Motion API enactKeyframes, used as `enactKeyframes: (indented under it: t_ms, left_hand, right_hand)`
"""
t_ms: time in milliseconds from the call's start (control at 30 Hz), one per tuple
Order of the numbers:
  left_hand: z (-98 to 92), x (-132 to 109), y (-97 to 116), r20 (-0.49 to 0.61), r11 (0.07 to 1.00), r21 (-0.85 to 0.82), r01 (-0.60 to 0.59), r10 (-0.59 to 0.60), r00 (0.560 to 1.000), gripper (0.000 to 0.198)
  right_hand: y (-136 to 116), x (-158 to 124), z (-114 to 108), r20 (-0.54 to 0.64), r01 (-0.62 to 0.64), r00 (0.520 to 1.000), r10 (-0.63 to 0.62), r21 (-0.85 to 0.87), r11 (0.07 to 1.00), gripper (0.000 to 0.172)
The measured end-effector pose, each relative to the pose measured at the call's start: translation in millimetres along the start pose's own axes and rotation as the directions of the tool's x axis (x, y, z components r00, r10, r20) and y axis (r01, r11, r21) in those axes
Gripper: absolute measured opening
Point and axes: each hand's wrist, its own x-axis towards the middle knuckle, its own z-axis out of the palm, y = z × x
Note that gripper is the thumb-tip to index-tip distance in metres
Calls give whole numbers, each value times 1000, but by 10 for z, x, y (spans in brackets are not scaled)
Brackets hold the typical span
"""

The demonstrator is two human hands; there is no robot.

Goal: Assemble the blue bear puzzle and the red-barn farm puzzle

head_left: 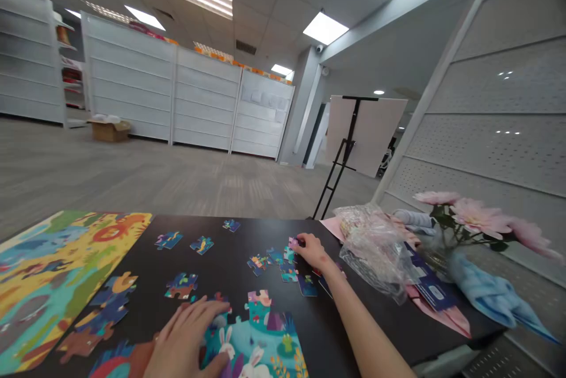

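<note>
My left hand lies flat with fingers apart, over the edge of a joined section of jigsaw puzzle showing white rabbits on teal. Farther off, my right hand has its fingertips closed on a small pink and purple puzzle piece. Beside that piece is a group of loose puzzle pieces, several of them teal. One dark blue piece sits just below the right wrist. Left of my left hand are a brown bear piece and a joined strip of pieces.
A bright animal picture sheet covers the table's left side. Single pieces lie toward the far edge. At right are crumpled clear plastic, a dark blue packet, pink flowers and a blue cloth. An easel stands beyond.
</note>
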Motion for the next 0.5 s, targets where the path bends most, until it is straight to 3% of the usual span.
enactKeyframes:
  t_ms: [267, 500]
  left_hand:
    - [19, -40, -218, -15, 999, -19, -26, 26, 1000, 50]
    - [12, -67, -207, -4, 1000, 2, -18, 18, 1000, 51]
  right_hand:
    - [51, -24, -37, -8, -4, 1000, 6, 265, 964, 35]
    - [-109, -146, -161, -30, 69, 998, -64, 584, 809, 33]
